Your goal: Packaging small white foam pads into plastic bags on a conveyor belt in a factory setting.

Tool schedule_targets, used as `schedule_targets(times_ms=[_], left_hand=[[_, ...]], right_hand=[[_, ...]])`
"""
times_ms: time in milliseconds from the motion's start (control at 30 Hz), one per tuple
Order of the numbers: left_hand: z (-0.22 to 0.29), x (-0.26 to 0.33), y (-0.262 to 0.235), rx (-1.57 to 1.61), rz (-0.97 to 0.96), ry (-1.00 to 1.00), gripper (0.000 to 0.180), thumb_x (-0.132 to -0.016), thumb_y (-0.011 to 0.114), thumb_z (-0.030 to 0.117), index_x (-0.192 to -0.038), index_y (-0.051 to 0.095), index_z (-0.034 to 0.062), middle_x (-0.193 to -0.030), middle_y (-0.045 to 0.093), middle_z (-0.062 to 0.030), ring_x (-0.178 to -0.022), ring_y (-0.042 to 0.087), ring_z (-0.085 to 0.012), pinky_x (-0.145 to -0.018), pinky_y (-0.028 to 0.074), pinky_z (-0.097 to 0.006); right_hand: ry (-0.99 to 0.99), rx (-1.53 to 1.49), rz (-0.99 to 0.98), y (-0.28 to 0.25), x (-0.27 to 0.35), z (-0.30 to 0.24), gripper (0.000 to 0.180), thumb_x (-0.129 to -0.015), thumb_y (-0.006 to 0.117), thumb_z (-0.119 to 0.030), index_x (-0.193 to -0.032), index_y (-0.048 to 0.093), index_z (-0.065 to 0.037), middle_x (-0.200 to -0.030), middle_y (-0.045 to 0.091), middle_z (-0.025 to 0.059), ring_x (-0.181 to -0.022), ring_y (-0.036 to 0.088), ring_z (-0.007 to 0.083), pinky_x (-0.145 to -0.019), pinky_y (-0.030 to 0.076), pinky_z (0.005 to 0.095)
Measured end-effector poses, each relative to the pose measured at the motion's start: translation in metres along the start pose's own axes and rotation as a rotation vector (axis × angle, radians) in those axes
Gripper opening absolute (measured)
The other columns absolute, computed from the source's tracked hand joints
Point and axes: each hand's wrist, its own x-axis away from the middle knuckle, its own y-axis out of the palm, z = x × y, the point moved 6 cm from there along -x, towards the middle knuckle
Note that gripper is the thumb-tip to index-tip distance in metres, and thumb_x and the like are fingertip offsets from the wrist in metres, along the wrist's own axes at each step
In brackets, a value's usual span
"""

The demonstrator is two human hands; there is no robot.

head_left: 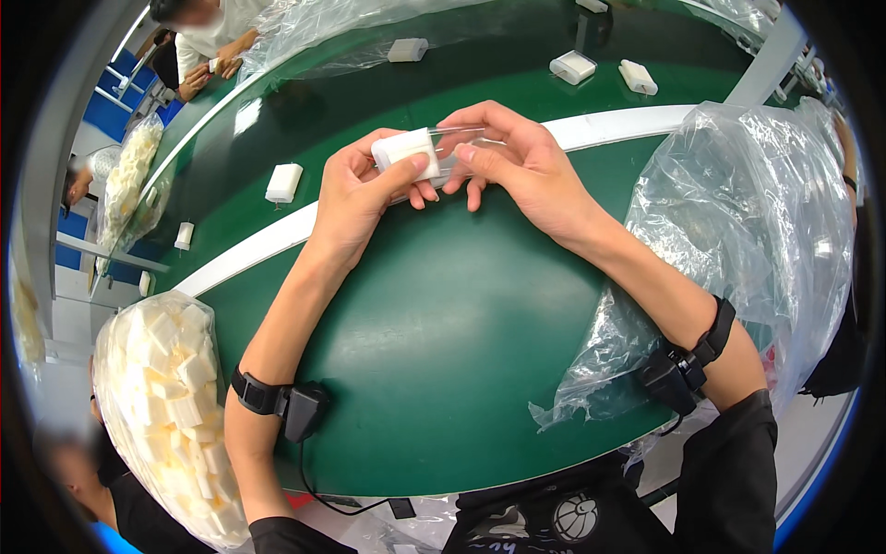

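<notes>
Head view: the left hand [355, 198] pinches a small white rectangular foam block [404, 150] between thumb and fingers, above the green surface [443, 351]. The right hand [517, 171], fingers closed, grips a clear thin plastic sleeve [459, 148] whose mouth meets the block. This looks like the step of sliding the block into the sleeve (partway in, I judge); going further calls for keeping the mouth open and the block square to it. A clear bag of white blocks [166, 406] lies at left, a crumpled clear plastic bag [738, 240] at right; neither obstructs.
</notes>
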Motion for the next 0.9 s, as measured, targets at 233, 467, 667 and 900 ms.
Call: schedule_targets(times_ms=[233,467,667,900], left_hand=[[0.0066,0.0033,0.0013,0.003,0.083,0.107,0.025,-0.099,0.066,0.017,-0.113,0.06,-0.0026,-0.094,0.07,-0.0122,-0.077,0.071,-0.0178,-0.066,0.057,-0.029],[0.0042,0.0041,0.0007,0.024,0.074,0.052,0.023,-0.099,0.066,0.016,-0.108,0.061,-0.005,-0.087,0.07,-0.0146,-0.07,0.071,-0.0191,-0.063,0.059,-0.028],[0.0101,0.0057,0.0034,-0.057,0.021,0.108,0.022,-0.1,0.066,0.016,-0.103,0.061,-0.0052,-0.087,0.071,-0.0157,-0.068,0.071,-0.0187,-0.06,0.058,-0.028],[0.0071,0.0045,-0.0007,-0.041,0.047,0.017,0.023,-0.101,0.065,0.02,-0.106,0.061,-0.0026,-0.086,0.071,-0.0137,-0.066,0.069,-0.0163,-0.057,0.056,-0.026]], right_hand=[[-0.038,0.096,0.073,0.0028,0.0041,-0.0041,0.029,-0.1,0.062,-0.015,-0.123,0.057,0.002,-0.107,0.068,0.0107,-0.086,0.067,0.0139,-0.064,0.054,0.0272],[-0.1,0.204,0.077,0.0085,0.0066,-0.0075,0.03,-0.1,0.063,-0.016,-0.124,0.057,0.001,-0.103,0.069,0.0099,-0.084,0.068,0.0133,-0.06,0.054,0.0266],[0.015,0.101,0.065,0.003,0.0048,-0.0005,0.032,-0.1,0.062,-0.015,-0.125,0.055,0.004,-0.104,0.067,0.0122,-0.083,0.067,0.0138,-0.059,0.054,0.0255],[-0.042,0.111,0.001,0.0097,0.0036,-0.0033,0.033,-0.1,0.063,-0.016,-0.125,0.055,0.005,-0.103,0.066,0.0132,-0.082,0.068,0.0149,-0.063,0.055,0.0264]])
